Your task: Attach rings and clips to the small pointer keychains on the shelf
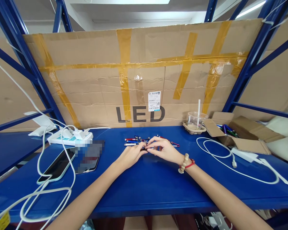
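Note:
My left hand (132,155) and my right hand (164,150) meet over the middle of the blue shelf. Both are closed, thumbs and fingertips pinched together around a small dark slender piece (145,149), mostly covered by the fingers; its kind does not show. Just behind the fingertips lie several slim pens (131,144) in silver, red and blue, with small metal fittings among them. Part of this group is hidden behind my right hand. A beaded bracelet and a red cord circle my right wrist.
At left are a white power strip (70,137), two phones, one a light-edged phone (59,164), and looped white cables (70,190). At right stand a lidded plastic cup (197,118), an open cardboard box (251,145) and a white cable (216,155). Taped cardboard (98,95) closes the back.

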